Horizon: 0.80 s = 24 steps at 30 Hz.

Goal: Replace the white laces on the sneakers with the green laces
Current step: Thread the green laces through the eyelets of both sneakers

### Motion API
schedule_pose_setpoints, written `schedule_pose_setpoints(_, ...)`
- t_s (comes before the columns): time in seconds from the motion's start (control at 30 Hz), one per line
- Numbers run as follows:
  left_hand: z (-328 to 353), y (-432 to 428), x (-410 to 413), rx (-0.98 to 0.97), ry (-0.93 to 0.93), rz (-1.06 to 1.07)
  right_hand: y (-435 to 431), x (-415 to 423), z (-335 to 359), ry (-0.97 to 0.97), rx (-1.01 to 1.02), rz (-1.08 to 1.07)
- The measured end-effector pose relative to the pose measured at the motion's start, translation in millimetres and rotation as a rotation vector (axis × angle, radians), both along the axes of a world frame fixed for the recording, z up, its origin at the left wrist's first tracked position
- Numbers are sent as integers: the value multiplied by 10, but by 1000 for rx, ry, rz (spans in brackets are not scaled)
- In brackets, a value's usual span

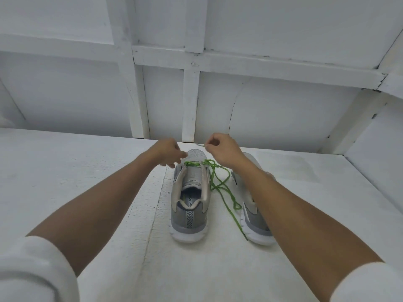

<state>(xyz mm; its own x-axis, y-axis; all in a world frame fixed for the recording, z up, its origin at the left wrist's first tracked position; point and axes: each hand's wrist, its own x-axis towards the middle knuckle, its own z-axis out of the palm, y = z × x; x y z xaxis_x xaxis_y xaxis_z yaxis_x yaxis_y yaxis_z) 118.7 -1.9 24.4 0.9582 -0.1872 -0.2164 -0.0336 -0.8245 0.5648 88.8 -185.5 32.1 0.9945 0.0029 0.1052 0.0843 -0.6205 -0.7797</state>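
The green lace (196, 163) crosses the toe-end eyelets of the grey sneaker (189, 199), its slack looping toward the second sneaker (254, 205). The right hand (222, 149) pinches a thin tip (probably the lace's). The left hand (169, 154) curls at the eyelet edge, grip unclear. An uneven pull could leave lopsided ends or knot the slack.
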Motion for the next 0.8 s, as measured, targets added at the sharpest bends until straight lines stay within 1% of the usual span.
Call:
schedule_pose_setpoints(0.13,-161,-16,-29,-148,191,140,147,66,-147,58,-63,28)
schedule_pose_setpoints(0.23,-198,-30,-61,-223,263,180,222,110,-229,99,-114,13)
schedule_pose_setpoints(0.37,-245,-29,-88,-323,261,230,304,140,-322,130,-140,-35)
schedule_pose_setpoints(0.53,-326,11,-108,-451,258,296,348,166,-393,179,-172,-33)
schedule_pose_setpoints(0.8,-385,53,-119,-526,267,327,382,157,-410,201,-221,-22)
